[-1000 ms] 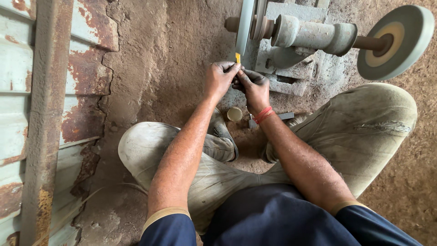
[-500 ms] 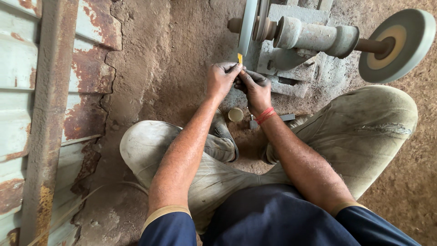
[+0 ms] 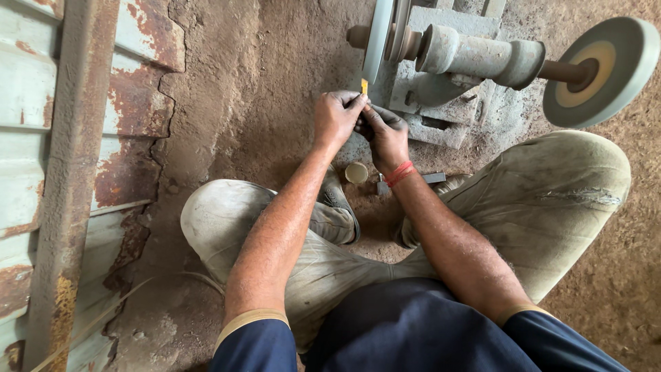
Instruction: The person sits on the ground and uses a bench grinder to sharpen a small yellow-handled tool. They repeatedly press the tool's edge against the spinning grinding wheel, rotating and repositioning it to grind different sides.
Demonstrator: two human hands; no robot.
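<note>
My left hand point(image 3: 336, 117) and my right hand point(image 3: 384, 134) are closed together around a small yellow piece point(image 3: 364, 86). Its tip sticks up from my fingers and touches the rim of a thin grey grinding wheel point(image 3: 378, 38). That wheel sits on the shaft of a dusty grey bench grinder point(image 3: 468, 58) on the ground in front of me. A red thread band point(image 3: 398, 173) circles my right wrist. I sit cross-legged in dusty trousers point(image 3: 551, 200).
A thick round wheel with a tan centre point(image 3: 599, 69) sits on the shaft's right end. A small round tan lid point(image 3: 356, 172) and a dark flat bar point(image 3: 434, 178) lie on the dirt below my hands. A rusty corrugated metal wall point(image 3: 62, 151) runs along the left.
My hands have stayed at the thin wheel, holding the yellow piece; only the camera has shifted slightly.
</note>
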